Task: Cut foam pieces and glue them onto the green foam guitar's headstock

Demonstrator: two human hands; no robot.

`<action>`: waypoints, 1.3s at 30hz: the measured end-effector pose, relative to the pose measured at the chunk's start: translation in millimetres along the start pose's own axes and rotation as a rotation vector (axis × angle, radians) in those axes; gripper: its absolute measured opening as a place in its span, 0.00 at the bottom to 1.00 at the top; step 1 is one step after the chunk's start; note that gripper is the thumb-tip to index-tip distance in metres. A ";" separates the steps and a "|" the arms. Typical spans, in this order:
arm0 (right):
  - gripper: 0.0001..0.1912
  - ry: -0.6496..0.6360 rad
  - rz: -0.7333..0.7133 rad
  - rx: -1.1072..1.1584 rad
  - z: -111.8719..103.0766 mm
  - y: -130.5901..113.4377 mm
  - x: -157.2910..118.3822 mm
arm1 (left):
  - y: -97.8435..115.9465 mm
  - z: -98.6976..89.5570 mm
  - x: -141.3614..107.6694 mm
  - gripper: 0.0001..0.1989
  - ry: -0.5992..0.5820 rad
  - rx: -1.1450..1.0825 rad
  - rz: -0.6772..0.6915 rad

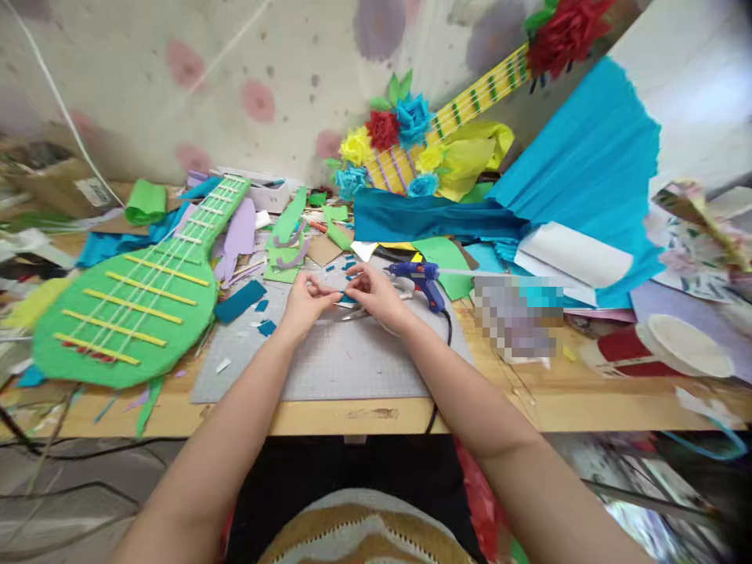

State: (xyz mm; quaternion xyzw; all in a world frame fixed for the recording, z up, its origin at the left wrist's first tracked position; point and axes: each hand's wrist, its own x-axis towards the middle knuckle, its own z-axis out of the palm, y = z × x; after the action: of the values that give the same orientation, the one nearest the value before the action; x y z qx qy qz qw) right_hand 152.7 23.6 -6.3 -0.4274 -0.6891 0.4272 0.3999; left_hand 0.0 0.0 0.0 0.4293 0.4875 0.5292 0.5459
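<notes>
Both hands meet over the grey cutting mat (352,368). Between their fingertips is a small piece of dark blue paper (348,298), partly hidden by the fingers. My left hand (306,304) pinches at its left side, and my right hand (376,294) grips it from the right. Scissors (352,315) lie on the mat just below the hands, partly covered by the right hand. To the right of that hand rests a blue glue gun (421,280) with a black cord. Blue paper scraps (240,301) are scattered left of the left hand.
A green paper-covered lute-like instrument (135,305) lies at the left. Behind stands a yellow guitar shape (479,94) with paper flowers (381,129). Blue crepe paper (587,188) spreads at the right, near a red and white paper cup (652,345). Green scraps (291,219) clutter the back.
</notes>
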 end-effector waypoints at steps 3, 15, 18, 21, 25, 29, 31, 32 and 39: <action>0.16 -0.005 0.018 0.020 -1.2 -0.4 0.4 | 0.5 1.2 0.8 0.28 0.006 -0.006 -0.008; 0.17 0.000 0.099 0.061 -10.2 -7.3 1.3 | 1.3 3.6 2.1 0.24 0.058 -0.033 0.011; 0.18 0.021 0.107 0.080 -13.4 -7.1 1.9 | 2.9 4.0 1.1 0.24 0.055 -0.040 -0.008; 0.17 0.041 0.075 0.113 -16.8 -5.5 2.7 | 4.1 3.4 0.6 0.25 0.055 -0.053 -0.019; 0.15 0.026 0.066 0.174 -12.4 -1.9 2.9 | 5.2 2.5 0.2 0.26 0.039 -0.074 -0.031; 0.17 -0.004 0.113 0.145 -2.7 -0.7 1.2 | 5.0 2.2 -0.3 0.26 0.024 -0.075 -0.024; 0.16 0.017 0.124 0.125 -0.6 -1.7 0.4 | 4.1 2.0 -0.4 0.26 0.018 -0.076 -0.025; 0.16 0.030 0.122 0.117 -0.6 -2.4 0.2 | 3.4 2.0 -0.3 0.26 0.012 -0.082 -0.033; 0.16 0.027 0.050 0.123 -4.2 -4.8 1.1 | 1.5 2.3 -0.7 0.29 0.020 -0.152 -0.104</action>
State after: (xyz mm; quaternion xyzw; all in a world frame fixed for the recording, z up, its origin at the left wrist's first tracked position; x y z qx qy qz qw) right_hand 155.0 24.3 -0.3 -0.4246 -0.6456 0.4727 0.4237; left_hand 2.1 -0.5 1.9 0.3553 0.4729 0.5400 0.5988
